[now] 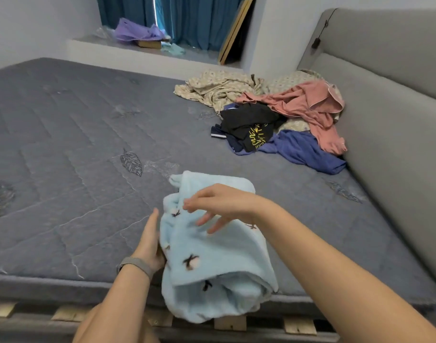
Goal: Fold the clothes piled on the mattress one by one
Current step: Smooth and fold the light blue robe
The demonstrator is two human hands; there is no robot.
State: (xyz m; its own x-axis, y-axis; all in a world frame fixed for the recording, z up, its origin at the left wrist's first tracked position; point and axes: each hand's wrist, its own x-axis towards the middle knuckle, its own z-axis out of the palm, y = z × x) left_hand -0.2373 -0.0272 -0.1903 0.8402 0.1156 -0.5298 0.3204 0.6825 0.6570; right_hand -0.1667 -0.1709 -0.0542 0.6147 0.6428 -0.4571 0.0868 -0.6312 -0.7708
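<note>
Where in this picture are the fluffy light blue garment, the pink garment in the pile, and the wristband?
light blue garment [212, 248], head view, on the fleece panel below the fingers.
pink garment [311, 102], head view, on its upper spread part in the pile.
wristband [135, 264], head view, on the grey strap at the left wrist.
</note>
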